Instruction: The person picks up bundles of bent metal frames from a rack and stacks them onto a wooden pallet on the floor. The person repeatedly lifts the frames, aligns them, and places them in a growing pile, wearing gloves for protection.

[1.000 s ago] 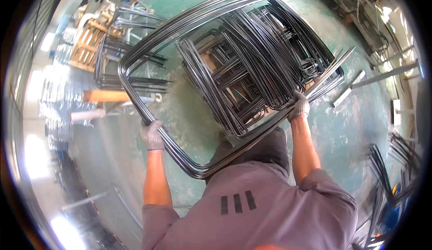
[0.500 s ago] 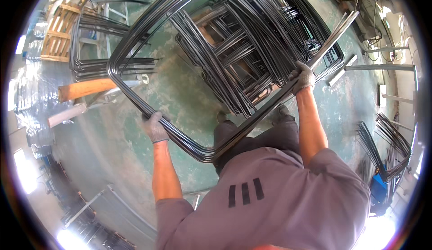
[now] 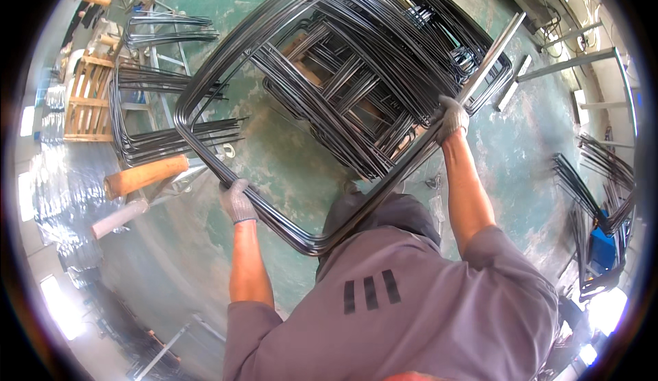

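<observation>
I hold a bundle of bent dark steel rods (image 3: 205, 144) shaped as a big rounded rectangle, up in front of me. My left hand (image 3: 237, 201), in a grey glove, grips its lower left side. My right hand (image 3: 450, 117), gloved too, grips the right side. Beneath the bundle lies a pile of similar bent rod frames (image 3: 363, 72) stacked crosswise on the green floor (image 3: 295, 168).
More bent rods rest on a metal rack (image 3: 147, 117) at left, beside a wooden pallet (image 3: 86, 100) and an orange-wrapped roller (image 3: 144, 175). Steel bars (image 3: 569, 62) lie at upper right. Another rod stack (image 3: 593, 175) stands at right.
The bundle has swung across the view and risen, with both hands still on it. My view has turned so the rack and pallet sit further left.
</observation>
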The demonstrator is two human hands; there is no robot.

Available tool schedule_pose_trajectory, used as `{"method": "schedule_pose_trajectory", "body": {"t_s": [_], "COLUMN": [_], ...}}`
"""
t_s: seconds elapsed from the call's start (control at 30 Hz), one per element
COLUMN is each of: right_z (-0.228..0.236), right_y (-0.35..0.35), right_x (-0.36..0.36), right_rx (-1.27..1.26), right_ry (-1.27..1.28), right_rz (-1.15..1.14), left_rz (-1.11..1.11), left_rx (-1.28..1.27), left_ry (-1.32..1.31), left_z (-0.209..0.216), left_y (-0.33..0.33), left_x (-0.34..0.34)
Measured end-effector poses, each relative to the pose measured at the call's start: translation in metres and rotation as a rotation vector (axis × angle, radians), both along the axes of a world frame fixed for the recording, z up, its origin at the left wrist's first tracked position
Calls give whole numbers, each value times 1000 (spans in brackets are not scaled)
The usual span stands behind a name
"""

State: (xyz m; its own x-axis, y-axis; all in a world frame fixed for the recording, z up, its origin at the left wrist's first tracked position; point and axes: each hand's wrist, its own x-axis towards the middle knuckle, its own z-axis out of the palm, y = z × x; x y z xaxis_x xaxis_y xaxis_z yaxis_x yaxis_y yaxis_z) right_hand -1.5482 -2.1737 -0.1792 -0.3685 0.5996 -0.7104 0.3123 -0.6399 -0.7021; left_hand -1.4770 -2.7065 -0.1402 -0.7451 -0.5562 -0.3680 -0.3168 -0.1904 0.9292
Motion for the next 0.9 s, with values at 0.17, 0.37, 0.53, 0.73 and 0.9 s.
{"method": "schedule_pose_trajectory", "body": {"t_s": [0.17,0.37,0.53,0.73,0.9], "right_z": [-7,-33,-87,-175,-239], "right_y": [12,-18,-65,-144,-150], "right_x": [-38,-105,-198,-293,-363], "right_rx": [12,11,87,84,101], "right_ry": [55,78,108,113,119], "right_rz": [59,-60,13,51,3], "left_rz": [8,-19,0,-23,-66], "left_rx": [6,44,45,132,124], "left_ry": [22,46,63,-10,-41], "left_z": [-1,-36,-91,-161,-236], "left_y": [-4,-33,-69,-109,-115], "left_x": [-17,-105,-222,-344,-409]}}
